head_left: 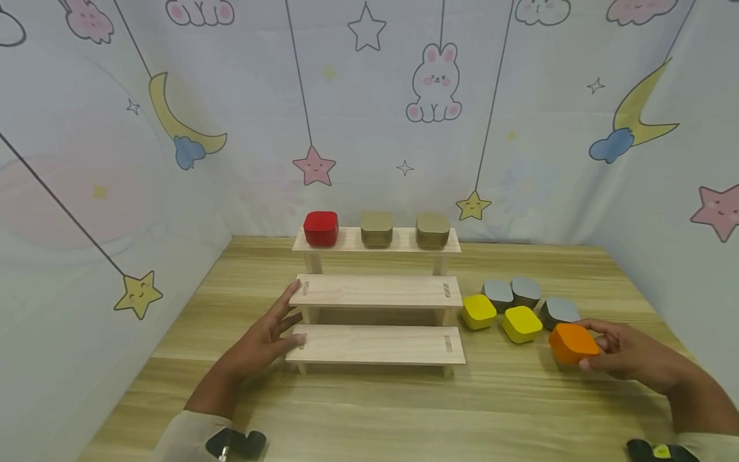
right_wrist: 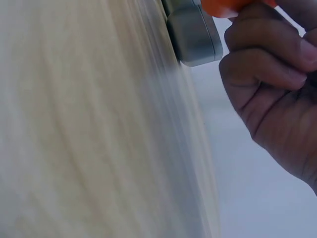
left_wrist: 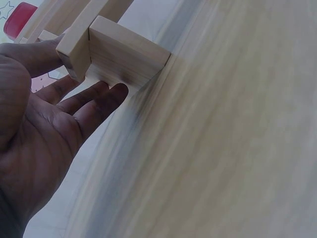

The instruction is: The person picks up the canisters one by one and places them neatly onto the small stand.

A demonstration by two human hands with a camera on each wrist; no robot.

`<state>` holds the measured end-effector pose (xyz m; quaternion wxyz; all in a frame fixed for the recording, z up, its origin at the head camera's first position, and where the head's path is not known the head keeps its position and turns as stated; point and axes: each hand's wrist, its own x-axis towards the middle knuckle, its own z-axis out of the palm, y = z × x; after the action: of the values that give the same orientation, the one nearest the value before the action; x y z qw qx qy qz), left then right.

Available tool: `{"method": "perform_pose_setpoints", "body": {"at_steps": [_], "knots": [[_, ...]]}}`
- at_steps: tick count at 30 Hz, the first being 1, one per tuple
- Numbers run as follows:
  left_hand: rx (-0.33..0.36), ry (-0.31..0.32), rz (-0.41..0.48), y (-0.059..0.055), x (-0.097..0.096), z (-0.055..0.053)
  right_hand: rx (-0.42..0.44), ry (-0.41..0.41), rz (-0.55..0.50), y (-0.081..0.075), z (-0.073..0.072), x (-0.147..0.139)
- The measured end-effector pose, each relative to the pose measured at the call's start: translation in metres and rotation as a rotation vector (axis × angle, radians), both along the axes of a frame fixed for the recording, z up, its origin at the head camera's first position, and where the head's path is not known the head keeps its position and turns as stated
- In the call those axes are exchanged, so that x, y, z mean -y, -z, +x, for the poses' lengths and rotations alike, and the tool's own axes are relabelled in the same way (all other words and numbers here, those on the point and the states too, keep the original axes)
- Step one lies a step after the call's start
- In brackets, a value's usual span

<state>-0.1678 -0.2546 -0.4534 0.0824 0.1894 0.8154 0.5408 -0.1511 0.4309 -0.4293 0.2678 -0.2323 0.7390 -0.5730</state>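
At the right, my right hand (head_left: 629,353) pinches an orange block (head_left: 573,344) with rounded corners between thumb and fingers. In the right wrist view the hand (right_wrist: 267,64) has its other fingers curled in, and only the edge of the orange block (right_wrist: 223,6) shows. My left hand (head_left: 262,337) is at the left end of a three-tier wooden shelf (head_left: 375,344), thumb on the lowest board and index finger at the middle board. The left wrist view shows this hand's (left_wrist: 54,109) fingers fairly straight beside the wooden support (left_wrist: 126,54).
The shelf's top board carries a red block (head_left: 321,229) and two khaki blocks, one central (head_left: 376,230) and one right (head_left: 432,230). Right of the shelf, two yellow blocks (head_left: 522,324) and three grey blocks (head_left: 525,292) sit on the wood-grain table (head_left: 369,417). Patterned cloth (head_left: 369,115) surrounds the table.
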Motion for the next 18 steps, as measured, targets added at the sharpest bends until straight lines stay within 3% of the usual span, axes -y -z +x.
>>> {"method": "perform_pose_setpoints", "body": {"at_steps": [6,18], "knots": [[-0.003,-0.009,-0.014,0.001,0.000,0.001,-0.041,0.021,-0.075,-0.003,0.002,0.002],[-0.017,0.004,-0.007,0.000,0.000,0.001,-0.172,0.327,-0.034,-0.010,0.010,0.021]]}}
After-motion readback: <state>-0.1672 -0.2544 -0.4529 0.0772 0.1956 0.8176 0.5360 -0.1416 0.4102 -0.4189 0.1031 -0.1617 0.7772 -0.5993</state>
